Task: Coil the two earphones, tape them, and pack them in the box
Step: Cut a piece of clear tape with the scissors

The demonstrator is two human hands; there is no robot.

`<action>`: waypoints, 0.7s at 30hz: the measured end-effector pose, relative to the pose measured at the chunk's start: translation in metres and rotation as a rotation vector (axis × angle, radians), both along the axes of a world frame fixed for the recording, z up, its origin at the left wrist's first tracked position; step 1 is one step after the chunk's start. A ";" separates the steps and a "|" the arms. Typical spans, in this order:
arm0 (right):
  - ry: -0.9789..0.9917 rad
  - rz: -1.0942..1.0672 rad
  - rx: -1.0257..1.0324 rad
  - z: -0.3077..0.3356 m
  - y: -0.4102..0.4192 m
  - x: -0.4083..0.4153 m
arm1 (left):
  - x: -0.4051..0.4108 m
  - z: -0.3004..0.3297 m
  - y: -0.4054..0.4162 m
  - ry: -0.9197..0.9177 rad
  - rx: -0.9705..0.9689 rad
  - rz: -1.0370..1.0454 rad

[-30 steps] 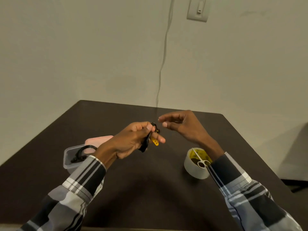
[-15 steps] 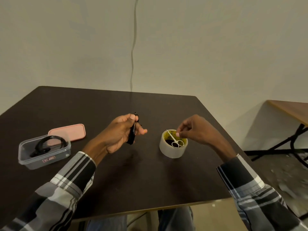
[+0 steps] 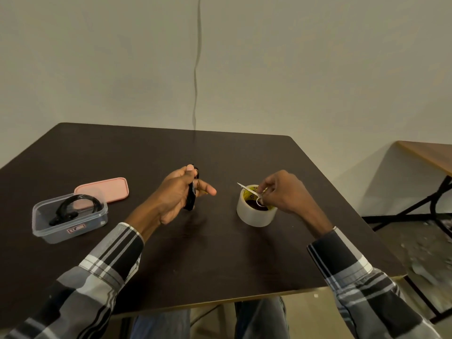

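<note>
My left hand is shut on a coiled black earphone, held upright above the middle of the dark table. A clear plastic box at the left holds another coiled black earphone. Its pink lid lies flat just behind it. A roll of clear tape stands to the right of centre. My right hand pinches the handles of small silver scissors lying across the top of the roll, blades pointing left.
A thin cable hangs down the wall to the table's far edge. A second wooden table with black legs stands at the right. My knees show under the near table edge.
My right hand dropped from near the left hand to the tape roll and took hold of the scissors. The left hand lowered slightly with the earphone. The camera view tilted down and right.
</note>
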State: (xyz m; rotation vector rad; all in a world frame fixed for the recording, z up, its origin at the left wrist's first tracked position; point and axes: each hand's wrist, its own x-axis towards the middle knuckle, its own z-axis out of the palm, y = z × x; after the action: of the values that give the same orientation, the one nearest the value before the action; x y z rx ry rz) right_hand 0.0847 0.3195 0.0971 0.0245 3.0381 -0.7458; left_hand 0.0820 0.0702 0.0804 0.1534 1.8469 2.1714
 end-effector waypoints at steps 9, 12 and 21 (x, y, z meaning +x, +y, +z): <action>-0.001 0.138 -0.039 0.006 -0.008 -0.004 | -0.001 -0.004 0.001 0.013 -0.005 -0.007; 0.095 0.185 0.042 0.017 -0.005 -0.015 | -0.002 -0.005 -0.002 0.030 -0.020 -0.008; 0.138 0.376 0.319 0.007 -0.012 -0.041 | -0.005 -0.014 0.000 0.082 -0.061 -0.031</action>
State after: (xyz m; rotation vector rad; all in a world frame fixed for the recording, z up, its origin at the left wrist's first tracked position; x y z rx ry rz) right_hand 0.0434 0.3076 0.1041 -0.5973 3.1095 -0.2430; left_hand 0.0766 0.0701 0.0665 0.2604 1.9389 2.1153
